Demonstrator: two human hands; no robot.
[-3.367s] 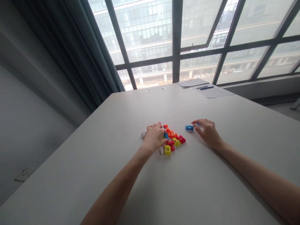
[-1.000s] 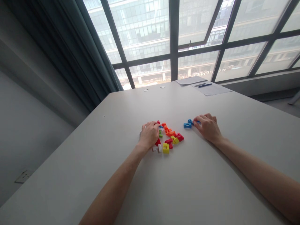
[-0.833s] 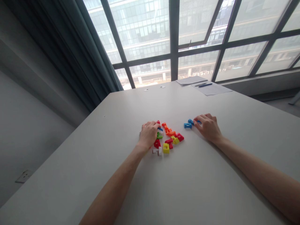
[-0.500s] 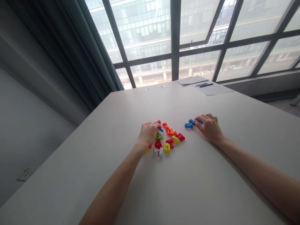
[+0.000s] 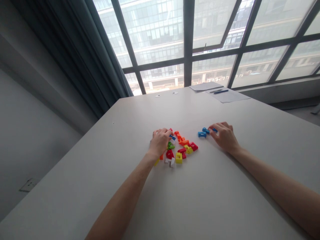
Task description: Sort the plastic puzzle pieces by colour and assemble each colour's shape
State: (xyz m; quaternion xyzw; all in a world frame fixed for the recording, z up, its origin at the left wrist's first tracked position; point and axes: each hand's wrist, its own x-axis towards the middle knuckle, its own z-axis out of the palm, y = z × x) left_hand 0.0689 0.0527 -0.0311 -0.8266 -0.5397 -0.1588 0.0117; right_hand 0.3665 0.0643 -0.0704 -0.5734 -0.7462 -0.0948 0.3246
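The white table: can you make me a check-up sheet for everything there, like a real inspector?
Surface: white table, small dark mark towards the left.
Job's things: mixed-colour blocks; separate blue blocks to their right.
Clutter: papers and blue pen, far side.
Hands: left hand covers part of the mixed group; right hand at the blue blocks; both grips unclear.
Cables: nothing seen.
Surroundings: dark curtain, wall socket, windows.
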